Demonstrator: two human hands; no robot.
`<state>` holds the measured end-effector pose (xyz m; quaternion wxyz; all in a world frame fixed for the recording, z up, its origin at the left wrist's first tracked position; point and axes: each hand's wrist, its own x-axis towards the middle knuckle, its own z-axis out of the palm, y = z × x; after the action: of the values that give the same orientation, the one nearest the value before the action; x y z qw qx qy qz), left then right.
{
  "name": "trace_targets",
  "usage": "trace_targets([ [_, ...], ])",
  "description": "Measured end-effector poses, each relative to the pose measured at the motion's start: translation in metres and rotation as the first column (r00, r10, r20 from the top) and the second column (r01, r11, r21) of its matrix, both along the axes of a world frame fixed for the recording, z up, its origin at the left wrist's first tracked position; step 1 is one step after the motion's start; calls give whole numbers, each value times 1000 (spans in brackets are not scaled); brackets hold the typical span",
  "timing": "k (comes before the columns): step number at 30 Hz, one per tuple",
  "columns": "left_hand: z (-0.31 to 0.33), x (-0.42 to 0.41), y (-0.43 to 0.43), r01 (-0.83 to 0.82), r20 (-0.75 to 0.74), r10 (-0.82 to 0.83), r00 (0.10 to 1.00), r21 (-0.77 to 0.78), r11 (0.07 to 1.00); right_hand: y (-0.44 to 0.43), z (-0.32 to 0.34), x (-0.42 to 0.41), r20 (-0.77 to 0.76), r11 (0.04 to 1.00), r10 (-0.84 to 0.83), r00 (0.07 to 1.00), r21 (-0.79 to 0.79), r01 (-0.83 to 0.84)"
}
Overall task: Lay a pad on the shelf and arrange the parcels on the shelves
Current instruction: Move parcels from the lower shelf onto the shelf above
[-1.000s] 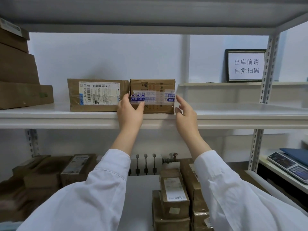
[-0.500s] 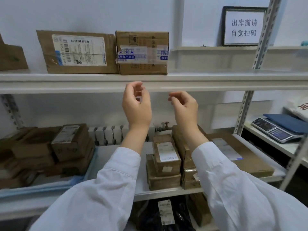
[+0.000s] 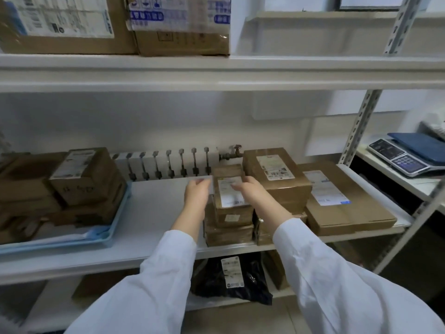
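1. Your left hand point(image 3: 196, 197) and right hand point(image 3: 256, 196) flank the small labelled parcel point(image 3: 230, 192), which tops a stack of brown parcels point(image 3: 228, 227) close to the front edge of the middle shelf point(image 3: 156, 213), right of its middle.
2. Both hands show loosely spread fingers. The left sits just beside the parcel's left side, and the right lies over its label. Neither has curled round it, and blur hides whether skin meets cardboard.
3. The likeliest slip is a lopsided lift. If you close one hand before the other, the parcel may tilt and drag the one beneath it, and the narrow stack could spill over the front edge towards the black bag point(image 3: 255, 290) on the shelf below.
4. The larger parcel point(image 3: 274, 175) stands just beside it on the right, possibly touching. Your right wrist crosses its front corner, so a sweep outward could nudge it.
5. The upper shelf point(image 3: 313, 68) hangs directly overhead with two cartons point(image 3: 180, 32) at its front edge. A hasty lift risks clipping that lip and jarring your hold.
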<state>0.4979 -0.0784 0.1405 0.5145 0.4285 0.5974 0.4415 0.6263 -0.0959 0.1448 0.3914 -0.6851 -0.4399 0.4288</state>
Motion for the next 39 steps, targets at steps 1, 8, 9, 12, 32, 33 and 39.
trace_targets([
  [1, -5, 2, 0, 6, -12, -6, 1000, -76, 997, 1, -5, -1, -11, 1000, 2, 1000, -22, -2],
  [8, -27, 12, 7, 243, -94, -299, 950, -381, 892, 17, -16, -9, -16, 989, -61, 998, -137, 59],
  [9, -31, 12, 9, 249, -107, -308, 945, -376, 893, 18, -16, -10, -10, 989, -69, 998, -134, 67],
  [12, -40, 11, 15, 293, -87, -323, 943, -247, 924, 19, -14, -9, -5, 989, -90, 996, -114, 89],
  [32, -20, -31, 12, -35, 524, 67, 849, -71, 997, -1, 12, -32, -441, 995, -67, 895, 33, 91],
  [33, -14, -30, 11, -30, 527, 60, 848, -64, 997, -1, 17, -32, -467, 994, -71, 881, 46, 104],
  [39, 29, -32, -6, 40, 478, -39, 877, 7, 999, -14, 46, -39, -540, 959, -118, 834, 156, 237],
])
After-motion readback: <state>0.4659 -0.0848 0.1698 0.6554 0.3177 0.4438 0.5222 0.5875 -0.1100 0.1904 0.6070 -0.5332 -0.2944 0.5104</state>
